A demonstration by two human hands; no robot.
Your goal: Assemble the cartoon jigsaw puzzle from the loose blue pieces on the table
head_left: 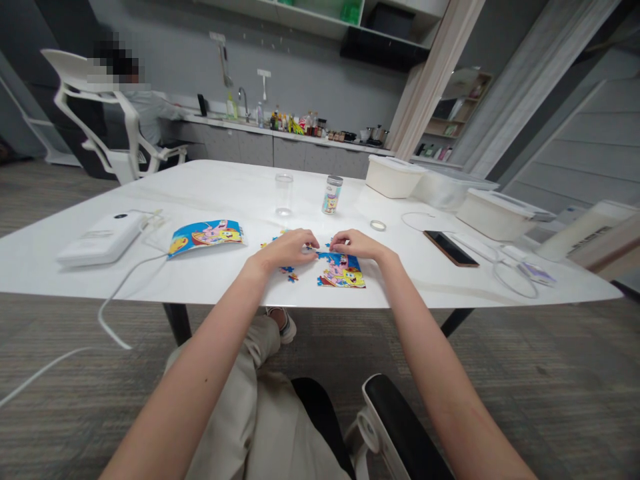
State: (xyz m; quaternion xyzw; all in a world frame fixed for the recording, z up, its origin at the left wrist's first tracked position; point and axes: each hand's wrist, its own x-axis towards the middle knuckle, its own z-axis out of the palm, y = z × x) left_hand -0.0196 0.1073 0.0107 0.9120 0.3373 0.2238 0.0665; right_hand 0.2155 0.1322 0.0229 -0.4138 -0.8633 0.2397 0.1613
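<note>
"The white table (210,193) fills this grey room, so what lies nearest you?"

"Your left hand (285,250) and right hand (357,245) sit close together at the table's near side, over the part-built jigsaw puzzle (340,270)."

"Are your fingers gripping anything?"

"They curve downward, with the tips on or just above the puzzle, neither spread wide nor clenched. You can't tell from here whether they pinch a piece. A few loose pieces (289,272) lie by your left hand."

"And beyond that?"

"To your left are a printed picture card (206,237) and a white box (103,239) with a white cable (117,313). To your right are a phone (450,248) and a tape roll (378,225). Farther on stand a clear cup (283,195), a cartoon-printed jar (333,194) and white lidded tubs (390,176)."

"The back wall?"

"A counter (280,137) with bottles (280,123) and a tap (243,100) runs along it, and a person (145,117) sits there in a white chair (100,113)."
</note>
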